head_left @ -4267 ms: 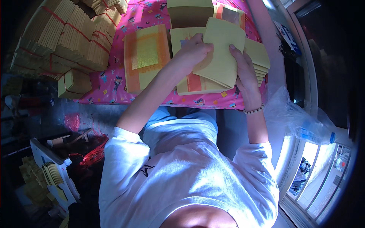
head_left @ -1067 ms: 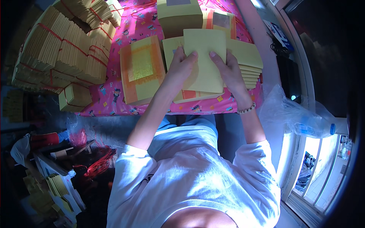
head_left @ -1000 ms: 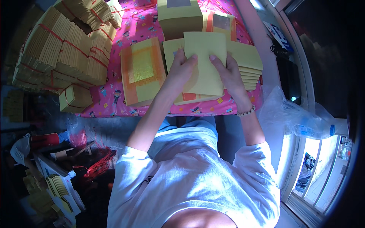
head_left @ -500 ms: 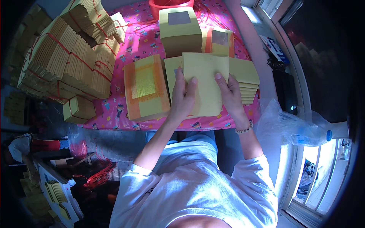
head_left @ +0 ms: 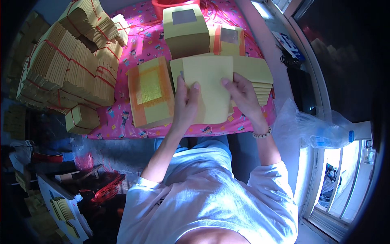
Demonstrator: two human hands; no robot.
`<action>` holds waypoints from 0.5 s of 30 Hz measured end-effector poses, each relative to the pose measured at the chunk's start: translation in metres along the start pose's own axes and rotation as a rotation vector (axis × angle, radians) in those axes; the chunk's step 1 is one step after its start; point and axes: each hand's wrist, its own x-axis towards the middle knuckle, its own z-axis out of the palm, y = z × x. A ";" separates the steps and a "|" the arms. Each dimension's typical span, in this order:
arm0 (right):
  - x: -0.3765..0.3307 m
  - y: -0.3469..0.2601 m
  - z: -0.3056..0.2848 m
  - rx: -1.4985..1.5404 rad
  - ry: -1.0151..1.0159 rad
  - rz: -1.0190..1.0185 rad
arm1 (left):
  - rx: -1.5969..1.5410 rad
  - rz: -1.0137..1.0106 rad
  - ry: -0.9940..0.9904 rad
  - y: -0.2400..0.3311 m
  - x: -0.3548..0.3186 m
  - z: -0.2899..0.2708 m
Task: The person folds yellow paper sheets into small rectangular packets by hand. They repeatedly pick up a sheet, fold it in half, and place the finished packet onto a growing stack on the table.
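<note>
A flat pale-yellow paper envelope (head_left: 212,91) is held up in front of me over the table, between both hands. My left hand (head_left: 187,101) grips its left edge, thumb on the front face and fingers behind. On the opposite edge, my right hand (head_left: 243,95) pinches with the thumb in front; its other fingers are partly hidden. Behind the envelope lies a stack of similar yellow paper, mostly covered by it. To the right, a stepped pile of yellow envelopes (head_left: 254,70) fans toward me. Left of my hands rests an orange-bordered stack (head_left: 150,91) with a shiny yellow panel.
A pink patterned cloth (head_left: 122,126) covers the table. Tall red-tied bundles (head_left: 69,61) crowd its left side. Farther back stand a thick yellow stack (head_left: 187,38) with a grey panel and a red basin (head_left: 162,5). A plastic bag with a bottle (head_left: 325,136) hangs at right. Another person (head_left: 22,156) is at far left.
Both hands have shifted slightly left with the envelope still between them. The whole view has also slid a little, and the envelope covers less of the stepped pile.
</note>
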 end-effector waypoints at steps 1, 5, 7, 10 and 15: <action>-0.003 0.004 -0.001 -0.017 -0.035 0.024 | -0.032 -0.027 0.011 0.000 0.001 -0.002; -0.009 0.011 -0.004 -0.061 -0.119 0.084 | 0.065 0.004 -0.014 -0.004 0.002 -0.008; -0.008 0.011 -0.007 -0.052 -0.131 0.093 | 0.070 0.000 -0.014 -0.004 0.001 -0.006; -0.010 0.011 -0.010 -0.034 -0.162 0.170 | 0.077 0.020 0.005 -0.003 -0.001 -0.002; -0.017 0.015 -0.016 -0.086 -0.182 0.280 | 0.046 0.015 -0.010 -0.003 -0.001 -0.004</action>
